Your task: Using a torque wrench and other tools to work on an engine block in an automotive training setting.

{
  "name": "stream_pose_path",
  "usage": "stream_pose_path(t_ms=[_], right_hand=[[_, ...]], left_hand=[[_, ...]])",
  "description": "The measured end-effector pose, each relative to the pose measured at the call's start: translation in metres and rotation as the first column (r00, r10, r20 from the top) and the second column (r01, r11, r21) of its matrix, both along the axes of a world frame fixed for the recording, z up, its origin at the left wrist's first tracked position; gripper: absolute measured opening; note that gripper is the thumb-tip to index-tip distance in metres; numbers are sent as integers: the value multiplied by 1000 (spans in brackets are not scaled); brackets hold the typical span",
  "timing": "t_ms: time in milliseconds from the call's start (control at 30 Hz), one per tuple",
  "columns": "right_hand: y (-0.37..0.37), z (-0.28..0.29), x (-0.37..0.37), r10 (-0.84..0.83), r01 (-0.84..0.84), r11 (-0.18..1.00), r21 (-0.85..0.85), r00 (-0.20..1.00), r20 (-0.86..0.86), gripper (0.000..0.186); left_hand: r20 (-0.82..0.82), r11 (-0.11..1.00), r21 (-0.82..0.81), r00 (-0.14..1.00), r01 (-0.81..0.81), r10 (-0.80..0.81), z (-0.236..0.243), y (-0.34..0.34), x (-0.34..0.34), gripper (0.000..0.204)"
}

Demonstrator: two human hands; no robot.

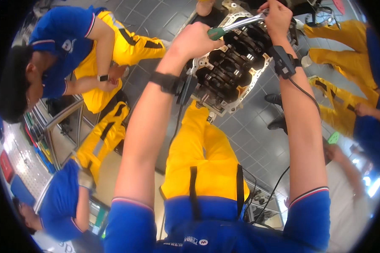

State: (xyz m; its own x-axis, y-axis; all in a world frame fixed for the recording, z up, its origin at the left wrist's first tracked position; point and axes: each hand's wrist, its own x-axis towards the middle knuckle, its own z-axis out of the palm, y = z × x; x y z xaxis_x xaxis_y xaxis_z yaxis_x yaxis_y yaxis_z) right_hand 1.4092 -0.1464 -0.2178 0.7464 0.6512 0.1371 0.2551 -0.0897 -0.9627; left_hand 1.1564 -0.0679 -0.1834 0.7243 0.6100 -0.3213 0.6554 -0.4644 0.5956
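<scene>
A ratchet wrench [241, 24] with a green grip and a long silver shaft lies across the upper part of an open engine block [251, 80]. My left hand [193, 41] is wrapped round its green grip. At the wrench's far end, my right hand [278, 19] is closed about the head, the fingers partly hiding it. Inside the block's pale metal rim shows a dark crankshaft [230, 69] with its bearing caps. What the wrench head sits on is hidden by my right hand.
A person in blue and yellow [67, 42] sits at the left, near a metal-framed cart [65, 111]. Another person [63, 202] is at the lower left. Several people stand at the right, with black shoes [276, 123] on the grey tiled floor [257, 143]. Cables hang from my wrist straps.
</scene>
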Motion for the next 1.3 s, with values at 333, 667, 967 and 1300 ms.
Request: stream_pose_path(t_ms=[333, 667, 967, 1300], right_hand=[[-16, -16, 33, 280, -282, 958, 50, 959, 40, 45], [-5, -5, 36, 340, -340, 939, 46, 940, 8, 43], [-7, 8, 32, 408, -410, 908, 80, 912, 41, 43], [-13, -6, 18, 230, -205, 962, 180, 964, -133, 41]], left_hand=[[-71, 714, -700, 997, -19, -44, 11, 18, 15, 53], [-90, 752, -631, 981, -187, 169, 14, -6, 18, 47], [-122, 690, -667, 955, -281, 271, 16, -18, 11, 33], [-355, 978, -30, 917, -206, 183, 32, -27, 35, 48]])
